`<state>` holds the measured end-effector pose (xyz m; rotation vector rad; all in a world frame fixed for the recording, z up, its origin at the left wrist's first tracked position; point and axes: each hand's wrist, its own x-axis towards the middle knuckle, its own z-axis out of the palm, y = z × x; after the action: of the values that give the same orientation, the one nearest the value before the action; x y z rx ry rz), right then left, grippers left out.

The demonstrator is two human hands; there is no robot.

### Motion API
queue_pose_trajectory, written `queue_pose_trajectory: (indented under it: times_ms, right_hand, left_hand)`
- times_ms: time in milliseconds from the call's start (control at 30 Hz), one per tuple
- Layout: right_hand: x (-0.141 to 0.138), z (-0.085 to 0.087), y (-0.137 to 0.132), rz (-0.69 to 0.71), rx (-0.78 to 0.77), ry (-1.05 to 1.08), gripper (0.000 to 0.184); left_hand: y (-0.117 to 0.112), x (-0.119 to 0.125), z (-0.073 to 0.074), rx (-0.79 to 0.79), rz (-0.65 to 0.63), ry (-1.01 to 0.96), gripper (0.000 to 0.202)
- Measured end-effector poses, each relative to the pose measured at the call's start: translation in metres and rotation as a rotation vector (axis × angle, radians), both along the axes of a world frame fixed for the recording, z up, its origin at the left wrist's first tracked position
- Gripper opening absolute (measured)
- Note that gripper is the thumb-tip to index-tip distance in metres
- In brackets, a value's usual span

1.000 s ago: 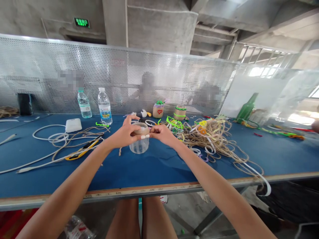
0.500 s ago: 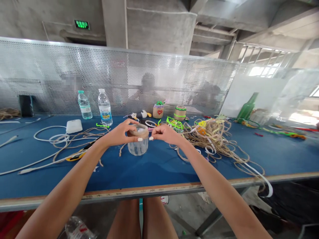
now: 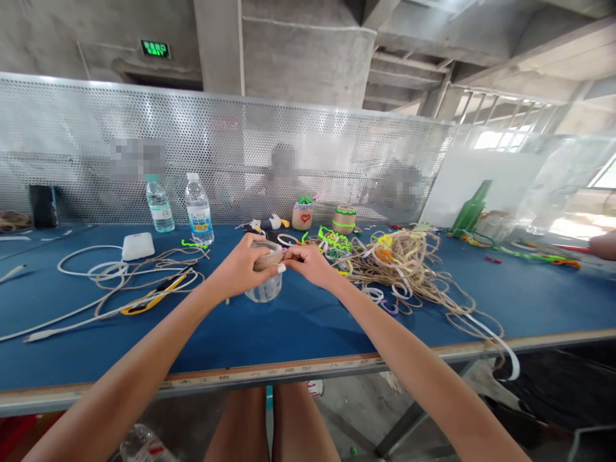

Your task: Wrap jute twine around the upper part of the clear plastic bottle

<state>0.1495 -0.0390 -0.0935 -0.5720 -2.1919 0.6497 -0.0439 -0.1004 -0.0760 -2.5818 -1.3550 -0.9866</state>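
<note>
A clear plastic cup (image 3: 264, 290) stands on the blue table, its upper part wrapped in a tan band or twine (image 3: 267, 258). My left hand (image 3: 238, 266) curls over the cup's top left side and hides much of the rim. My right hand (image 3: 308, 264) pinches the wrapped top from the right, with its fingertips close to those of my left hand. I cannot tell whether the wrap is tape or twine.
A heap of jute twine (image 3: 399, 269) with coloured pipe cleaners lies to the right. A yellow utility knife (image 3: 153, 295) and white cable (image 3: 91, 308) lie to the left. Water bottles (image 3: 199, 217) and craft pieces stand behind. A co-worker's hand (image 3: 604, 245) shows at the right edge.
My hands have closed in over the cup's top, and my left hand now covers more of the rim. The view has shifted slightly.
</note>
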Motion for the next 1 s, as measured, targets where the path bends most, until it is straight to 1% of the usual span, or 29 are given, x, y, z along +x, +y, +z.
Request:
queue_pose_trajectory:
  times_ms: [67, 100, 167, 233, 367, 433, 500, 600, 700, 767, 800, 867, 933, 1000]
  right_hand:
    - [0.001, 0.000, 0.000, -0.004, 0.007, -0.006, 0.022]
    - [0.001, 0.001, -0.001, -0.002, 0.008, -0.012, 0.023]
    - [0.002, 0.002, -0.002, 0.004, 0.011, -0.035, 0.022]
    - [0.003, 0.004, -0.003, 0.002, 0.020, -0.072, 0.019]
    - [0.004, 0.006, -0.007, -0.026, 0.035, -0.087, 0.017]
    - [0.003, 0.006, -0.009, -0.027, 0.040, -0.069, 0.017]
    - [0.002, 0.006, -0.010, -0.035, 0.053, -0.064, 0.018]
    - [0.001, 0.004, -0.010, -0.058, 0.058, -0.073, 0.019]
    - [0.000, 0.001, -0.009, -0.068, 0.044, -0.067, 0.020]
    - [0.000, 0.000, -0.008, -0.063, 0.045, -0.055, 0.023]
    - [0.000, 0.000, -0.007, -0.055, 0.046, -0.053, 0.024]
    - [0.001, 0.001, -0.007, -0.025, 0.043, -0.065, 0.024]
    - [0.002, 0.003, -0.007, -0.003, 0.043, -0.086, 0.021]
    - [0.003, 0.004, -0.007, -0.004, 0.043, -0.095, 0.018]
  left_hand:
    - [0.000, 0.007, -0.003, 0.053, 0.020, -0.009, 0.032]
    - [0.000, 0.008, -0.003, 0.044, 0.012, -0.011, 0.032]
    - [0.000, 0.005, -0.002, -0.024, -0.016, -0.026, 0.033]
    - [0.002, -0.004, 0.000, -0.101, -0.028, -0.039, 0.036]
    - [0.004, -0.023, 0.010, -0.218, -0.082, 0.034, 0.035]
    - [0.005, -0.028, 0.015, -0.255, -0.129, 0.078, 0.032]
    - [0.005, -0.028, 0.017, -0.270, -0.156, 0.080, 0.031]
    - [0.005, -0.022, 0.013, -0.234, -0.135, 0.034, 0.034]
    - [0.005, -0.011, 0.004, -0.077, -0.038, 0.051, 0.044]
    - [0.004, -0.006, 0.001, -0.007, 0.008, 0.112, 0.042]
    - [0.003, -0.005, 0.001, -0.006, 0.013, 0.143, 0.037]
    - [0.002, -0.008, 0.004, -0.063, -0.009, 0.168, 0.031]
    - [0.001, -0.013, 0.008, -0.128, -0.043, 0.149, 0.030]
    - [0.002, -0.020, 0.011, -0.161, -0.086, 0.123, 0.030]
